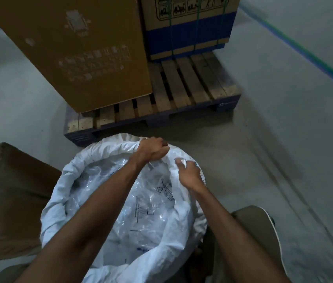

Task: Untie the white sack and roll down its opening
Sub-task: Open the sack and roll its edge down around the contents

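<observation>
Forearms cross over white sack (120, 201) on floor before pallet (192, 88). Sack untied, mouth open, rim mostly rolled. Left hand (153, 149) clenches far rim; right hand (188, 173) pinches right rim. Next: fold remaining edge outward.

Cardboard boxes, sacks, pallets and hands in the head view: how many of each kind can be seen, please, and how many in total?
Cardboard boxes: 3 (plain brown box, blue-banded box, taped box)
White sack: 1
Wooden pallet: 1
Hands: 2 (left hand, right hand), both at the sack's rolled rim
Total: 7
</observation>
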`<action>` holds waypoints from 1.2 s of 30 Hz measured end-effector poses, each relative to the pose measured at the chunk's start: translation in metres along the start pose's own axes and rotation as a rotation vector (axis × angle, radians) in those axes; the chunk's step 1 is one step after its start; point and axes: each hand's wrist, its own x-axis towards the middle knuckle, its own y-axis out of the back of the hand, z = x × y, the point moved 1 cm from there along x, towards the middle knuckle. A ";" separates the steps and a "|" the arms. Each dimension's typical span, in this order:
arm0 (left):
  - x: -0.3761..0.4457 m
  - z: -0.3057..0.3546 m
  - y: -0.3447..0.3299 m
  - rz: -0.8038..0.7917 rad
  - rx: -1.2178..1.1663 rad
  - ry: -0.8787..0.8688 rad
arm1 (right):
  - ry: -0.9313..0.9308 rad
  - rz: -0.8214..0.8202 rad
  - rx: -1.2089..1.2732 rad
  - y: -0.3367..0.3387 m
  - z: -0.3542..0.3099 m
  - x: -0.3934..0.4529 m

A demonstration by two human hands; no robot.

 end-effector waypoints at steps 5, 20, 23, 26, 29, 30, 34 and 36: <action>-0.019 0.001 -0.004 -0.009 -0.069 -0.321 | -0.194 -0.126 0.321 0.009 -0.002 0.023; -0.010 0.042 -0.024 -0.133 0.265 -0.116 | -0.220 0.141 0.125 -0.006 0.038 -0.014; -0.015 0.028 -0.018 -0.074 0.123 -0.275 | -0.275 0.117 0.297 0.002 0.041 -0.004; -0.026 0.017 -0.018 -0.038 0.095 -0.372 | -0.289 0.091 0.368 0.000 0.045 -0.002; -0.031 0.022 -0.025 0.044 0.230 -0.316 | -0.221 0.091 0.294 0.001 0.039 -0.014; -0.029 0.028 -0.027 0.050 0.248 -0.269 | -0.182 0.066 0.250 0.000 0.039 -0.018; -0.021 0.052 -0.032 -0.031 0.210 -0.120 | -0.109 0.080 0.070 -0.011 0.050 -0.020; -0.022 0.052 -0.030 -0.009 0.181 -0.107 | -0.146 0.112 0.147 -0.008 0.050 -0.017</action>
